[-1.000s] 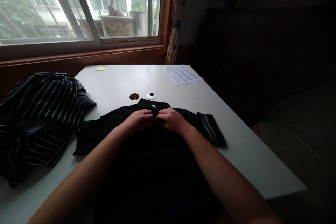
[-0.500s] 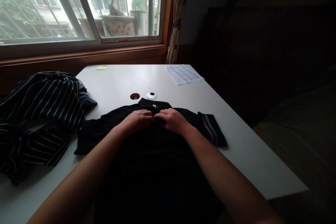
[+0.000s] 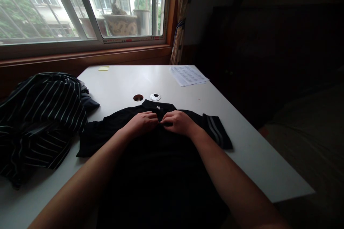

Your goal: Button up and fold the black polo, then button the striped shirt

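Note:
A black short-sleeved polo shirt (image 3: pixel 161 157) lies spread front up on the white table, its collar pointing away from me. Grey stripes ring the cuff of the sleeve on the right. Just below the collar, my left hand (image 3: pixel 144 123) is closed on the shirt's front opening. Beside it, my right hand (image 3: pixel 176 121) pinches the same strip of cloth, the fingertips of both hands nearly touching. Whatever small part lies between the fingertips is hidden. A small white tag shows inside the collar.
Dark striped clothes (image 3: pixel 45 114) lie heaped at the table's left. Printed papers (image 3: pixel 188 75) and a yellow note (image 3: pixel 103 68) lie along the far edge of the table (image 3: pixel 242 157). A round cable hole (image 3: pixel 138 98) and its loose cover (image 3: pixel 155 97) are beyond the collar.
Both hands have shifted very slightly to the right at the shirt's opening, still gripping the cloth. The shirt otherwise lies as before.

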Motion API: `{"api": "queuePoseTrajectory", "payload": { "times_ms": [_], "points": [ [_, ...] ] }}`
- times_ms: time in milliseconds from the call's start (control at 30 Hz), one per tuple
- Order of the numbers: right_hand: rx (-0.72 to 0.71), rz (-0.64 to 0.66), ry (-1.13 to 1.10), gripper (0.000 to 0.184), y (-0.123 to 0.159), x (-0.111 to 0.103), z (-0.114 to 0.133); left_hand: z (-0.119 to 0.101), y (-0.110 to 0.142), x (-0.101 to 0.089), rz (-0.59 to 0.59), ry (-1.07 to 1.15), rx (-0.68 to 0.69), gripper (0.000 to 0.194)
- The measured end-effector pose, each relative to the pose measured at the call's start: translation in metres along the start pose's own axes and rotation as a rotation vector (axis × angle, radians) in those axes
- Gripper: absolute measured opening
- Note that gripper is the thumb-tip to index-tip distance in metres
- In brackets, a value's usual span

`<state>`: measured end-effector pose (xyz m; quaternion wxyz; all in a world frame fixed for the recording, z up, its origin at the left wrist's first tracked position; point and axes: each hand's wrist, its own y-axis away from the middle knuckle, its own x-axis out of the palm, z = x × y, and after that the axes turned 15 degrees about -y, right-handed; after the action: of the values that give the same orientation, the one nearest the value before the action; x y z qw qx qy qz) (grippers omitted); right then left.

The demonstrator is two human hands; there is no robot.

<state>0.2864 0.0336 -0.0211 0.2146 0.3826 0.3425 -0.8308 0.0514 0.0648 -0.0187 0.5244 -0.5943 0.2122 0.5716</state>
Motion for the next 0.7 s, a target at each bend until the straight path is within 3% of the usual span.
{"api": "queuePoseTrajectory", "payload": {
  "times_ms": [367,700],
  "points": [
    [-0.052,0.028,0.030,0.010,-0.0022,-0.0030,-0.0002,0.0012,-0.0011,0.0030,0.015,-0.009,0.014,0.024],
    [-0.046,0.041,0.034,0.011,-0.0018,-0.0021,-0.0019,0.0001,0.0022,-0.0031,-0.015,0.145,-0.027,0.023]
  ]
}}
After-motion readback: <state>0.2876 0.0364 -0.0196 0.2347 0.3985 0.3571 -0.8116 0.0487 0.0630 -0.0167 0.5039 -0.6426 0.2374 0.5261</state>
